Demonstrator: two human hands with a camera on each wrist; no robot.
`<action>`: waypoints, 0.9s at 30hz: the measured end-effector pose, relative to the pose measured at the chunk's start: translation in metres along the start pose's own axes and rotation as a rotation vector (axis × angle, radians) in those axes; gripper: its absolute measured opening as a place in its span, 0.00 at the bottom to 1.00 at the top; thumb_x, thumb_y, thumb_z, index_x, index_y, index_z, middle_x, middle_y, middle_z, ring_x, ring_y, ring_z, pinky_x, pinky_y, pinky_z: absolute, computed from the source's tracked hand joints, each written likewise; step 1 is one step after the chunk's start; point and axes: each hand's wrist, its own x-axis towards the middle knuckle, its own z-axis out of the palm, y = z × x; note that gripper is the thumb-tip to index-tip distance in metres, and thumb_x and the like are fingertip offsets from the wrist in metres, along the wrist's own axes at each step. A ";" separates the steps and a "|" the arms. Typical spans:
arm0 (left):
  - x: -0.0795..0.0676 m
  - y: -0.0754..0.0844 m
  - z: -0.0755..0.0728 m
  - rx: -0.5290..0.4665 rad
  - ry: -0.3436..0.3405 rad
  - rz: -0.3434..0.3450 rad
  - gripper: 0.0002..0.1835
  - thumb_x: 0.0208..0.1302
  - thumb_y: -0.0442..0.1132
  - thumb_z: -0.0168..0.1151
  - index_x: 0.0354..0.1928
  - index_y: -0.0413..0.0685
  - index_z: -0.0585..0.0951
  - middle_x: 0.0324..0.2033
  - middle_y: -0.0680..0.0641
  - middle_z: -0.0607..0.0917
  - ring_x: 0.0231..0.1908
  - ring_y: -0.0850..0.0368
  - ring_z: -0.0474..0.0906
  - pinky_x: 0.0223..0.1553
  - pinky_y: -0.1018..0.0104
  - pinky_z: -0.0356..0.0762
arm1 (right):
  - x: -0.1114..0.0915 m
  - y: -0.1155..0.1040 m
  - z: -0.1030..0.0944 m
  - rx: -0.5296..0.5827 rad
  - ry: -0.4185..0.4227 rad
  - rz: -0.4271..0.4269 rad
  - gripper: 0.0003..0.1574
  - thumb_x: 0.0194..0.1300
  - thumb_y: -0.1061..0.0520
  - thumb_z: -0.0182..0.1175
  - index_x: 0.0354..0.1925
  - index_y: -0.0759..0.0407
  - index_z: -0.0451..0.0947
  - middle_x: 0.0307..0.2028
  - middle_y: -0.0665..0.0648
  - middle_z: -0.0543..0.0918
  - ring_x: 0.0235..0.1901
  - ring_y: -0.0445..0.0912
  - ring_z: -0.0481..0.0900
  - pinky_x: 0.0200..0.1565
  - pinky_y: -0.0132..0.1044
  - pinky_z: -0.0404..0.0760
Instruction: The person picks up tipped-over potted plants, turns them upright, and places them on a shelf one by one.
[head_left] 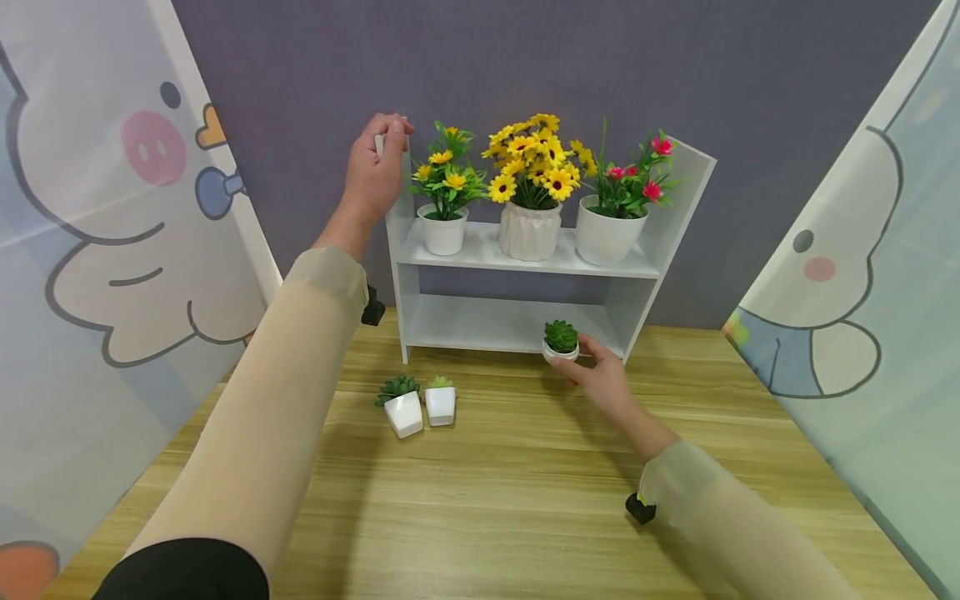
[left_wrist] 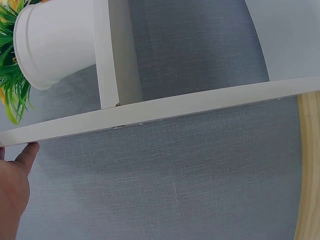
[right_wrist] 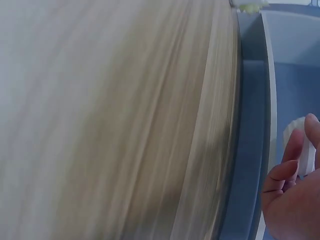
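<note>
At the upper left of the shelf [head_left: 525, 267], my left hand [head_left: 378, 162] grips the top of its white side panel [head_left: 401, 283]. In the left wrist view, fingers of that hand [left_wrist: 12, 187] lie against the panel's edge. My right hand [head_left: 603, 379] holds a small potted succulent [head_left: 561, 337] by its white pot, at the front of the lower board. The right wrist view has the ribbed white pot [right_wrist: 306, 157] between thumb and fingers of the right hand [right_wrist: 295, 195]; its plant is out of that view.
Along the upper board stand a yellow-flowered plant [head_left: 446, 187], a sunflower pot [head_left: 529, 232] and a pink-flowered plant [head_left: 611, 233]. Two small white-potted succulents [head_left: 403, 412] [head_left: 440, 404] lie tipped on the wooden table [head_left: 480, 517]. Behind the shelf is a grey wall [head_left: 300, 108].
</note>
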 end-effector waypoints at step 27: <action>0.001 -0.001 0.002 -0.026 0.016 0.046 0.18 0.89 0.51 0.45 0.46 0.46 0.77 0.69 0.44 0.80 0.79 0.67 0.67 0.78 0.69 0.63 | 0.014 0.014 -0.036 -0.053 0.159 0.083 0.52 0.77 0.47 0.70 0.85 0.63 0.57 0.79 0.70 0.68 0.27 0.35 0.85 0.37 0.30 0.87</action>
